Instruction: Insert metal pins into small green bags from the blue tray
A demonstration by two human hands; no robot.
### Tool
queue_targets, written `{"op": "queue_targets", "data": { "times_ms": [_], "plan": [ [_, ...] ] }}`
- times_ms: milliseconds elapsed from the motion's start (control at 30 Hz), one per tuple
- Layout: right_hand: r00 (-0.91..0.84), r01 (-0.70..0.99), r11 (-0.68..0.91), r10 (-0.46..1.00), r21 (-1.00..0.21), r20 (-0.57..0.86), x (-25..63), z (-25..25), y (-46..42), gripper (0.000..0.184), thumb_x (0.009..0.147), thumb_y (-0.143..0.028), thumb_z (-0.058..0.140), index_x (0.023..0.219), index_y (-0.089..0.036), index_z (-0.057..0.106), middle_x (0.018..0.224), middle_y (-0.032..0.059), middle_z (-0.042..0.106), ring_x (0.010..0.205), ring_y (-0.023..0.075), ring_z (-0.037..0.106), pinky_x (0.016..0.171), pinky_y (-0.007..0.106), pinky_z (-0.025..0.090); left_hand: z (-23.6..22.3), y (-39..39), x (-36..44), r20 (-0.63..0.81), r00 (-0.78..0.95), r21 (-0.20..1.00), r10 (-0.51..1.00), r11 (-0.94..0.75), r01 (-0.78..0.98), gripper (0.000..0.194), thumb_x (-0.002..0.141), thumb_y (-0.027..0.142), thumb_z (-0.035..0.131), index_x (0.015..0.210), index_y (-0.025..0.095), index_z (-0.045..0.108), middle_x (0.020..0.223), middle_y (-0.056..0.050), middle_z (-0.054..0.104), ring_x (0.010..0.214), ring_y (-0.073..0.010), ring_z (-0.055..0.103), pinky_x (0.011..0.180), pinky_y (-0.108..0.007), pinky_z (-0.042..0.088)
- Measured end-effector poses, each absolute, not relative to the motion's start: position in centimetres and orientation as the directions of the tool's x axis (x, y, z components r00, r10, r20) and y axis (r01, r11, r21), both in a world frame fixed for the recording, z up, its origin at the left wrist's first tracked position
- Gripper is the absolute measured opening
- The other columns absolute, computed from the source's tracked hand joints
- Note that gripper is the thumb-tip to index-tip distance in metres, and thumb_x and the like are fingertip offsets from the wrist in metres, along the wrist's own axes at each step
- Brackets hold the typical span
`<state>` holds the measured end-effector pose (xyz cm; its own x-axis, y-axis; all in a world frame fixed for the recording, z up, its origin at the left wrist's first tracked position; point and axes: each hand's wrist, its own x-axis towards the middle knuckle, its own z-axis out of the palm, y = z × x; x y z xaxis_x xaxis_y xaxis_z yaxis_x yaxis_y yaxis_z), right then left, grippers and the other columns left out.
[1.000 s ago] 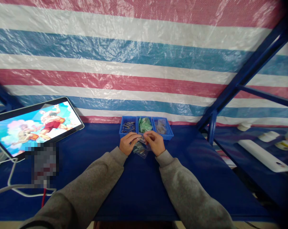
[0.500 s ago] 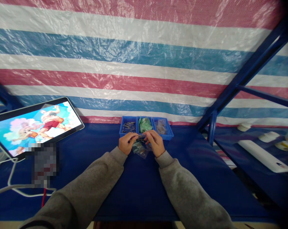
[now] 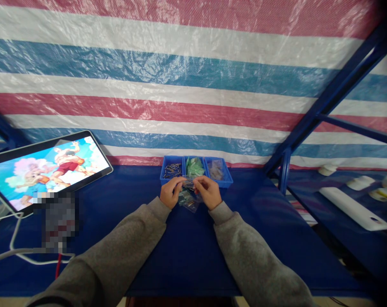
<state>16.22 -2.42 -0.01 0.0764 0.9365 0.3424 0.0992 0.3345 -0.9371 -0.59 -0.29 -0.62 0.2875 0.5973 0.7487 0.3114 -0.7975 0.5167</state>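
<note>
My left hand (image 3: pixel 171 192) and my right hand (image 3: pixel 209 191) meet over the blue table (image 3: pixel 187 251), fingers pinched together on a small clear plastic bag (image 3: pixel 188 183) held between them. Under the hands lie more small clear bags (image 3: pixel 188 202) with dark and green bits inside. Just behind the hands stand three blue bins in a row: the left bin (image 3: pixel 172 170) holds dark screws, the middle bin (image 3: pixel 195 167) green pieces, the right bin (image 3: pixel 217 170) clear bags. Grey sleeves cover both arms.
A tablet (image 3: pixel 46 168) playing a cartoon leans at the left, with white cables (image 3: pixel 17 238) and a blurred object beside it. A striped tarp hangs behind. A blue rack post (image 3: pixel 284 170) and a side shelf with white items (image 3: pixel 353 209) are at the right.
The hands drew closer together over the little bag half a second ago and have barely shifted since; the picture on the tablet changed.
</note>
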Motion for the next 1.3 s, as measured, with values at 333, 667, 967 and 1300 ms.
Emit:
{"op": "queue_targets", "data": {
  "times_ms": [333, 667, 967, 1300],
  "plan": [
    [0.008, 0.002, 0.306, 0.952, -0.952, 0.306, 16.2, 0.1, -2.4, 0.028, 0.078, -0.043, 0.057, 0.082, -0.015, 0.062, 0.057, -0.0002, 0.059, 0.044, 0.0100, 0.052, 0.044, 0.023, 0.045, -0.1, -0.2, -0.6, 0.781, 0.277, 0.457, 0.560, -0.815, 0.357, 0.015, 0.086, 0.024, 0.052, 0.092, 0.016, 0.064, 0.085, -0.005, 0.063, 0.077, -0.0134, 0.059, 0.070, -0.025, 0.049],
    [0.024, 0.077, 0.355, 0.934, -0.932, 0.357, 16.3, 0.4, -2.8, 0.029, 0.074, -0.042, 0.061, 0.092, -0.019, 0.063, 0.086, 0.0053, 0.062, 0.060, 0.0142, 0.059, 0.047, 0.025, 0.050, -0.8, -0.1, -0.4, 0.728, 0.254, 0.535, 0.637, -0.759, 0.371, 0.016, 0.087, 0.027, 0.049, 0.089, 0.016, 0.061, 0.072, -0.001, 0.064, 0.055, -0.0082, 0.058, 0.058, -0.020, 0.048],
    [0.039, 0.041, 0.319, 0.946, -0.947, 0.321, 16.1, 0.3, -2.7, 0.032, 0.072, -0.041, 0.063, 0.096, -0.020, 0.056, 0.066, 0.0001, 0.062, 0.047, 0.0116, 0.055, 0.039, 0.021, 0.043, -0.8, -0.3, -0.6, 0.743, 0.256, 0.533, 0.619, -0.778, 0.332, 0.022, 0.090, 0.026, 0.043, 0.101, 0.015, 0.059, 0.081, -0.004, 0.065, 0.063, -0.0097, 0.061, 0.061, -0.020, 0.049],
    [0.049, -0.012, 0.324, 0.945, -0.946, 0.323, 16.6, 0.1, -2.5, 0.024, 0.077, -0.038, 0.056, 0.088, -0.018, 0.065, 0.071, 0.0022, 0.063, 0.052, 0.0127, 0.057, 0.047, 0.025, 0.048, 0.1, -0.3, -0.5, 0.816, 0.253, 0.416, 0.520, -0.831, 0.368, 0.017, 0.085, 0.025, 0.054, 0.093, 0.017, 0.066, 0.091, -0.007, 0.061, 0.082, -0.0139, 0.060, 0.067, -0.024, 0.051]
  ]
}}
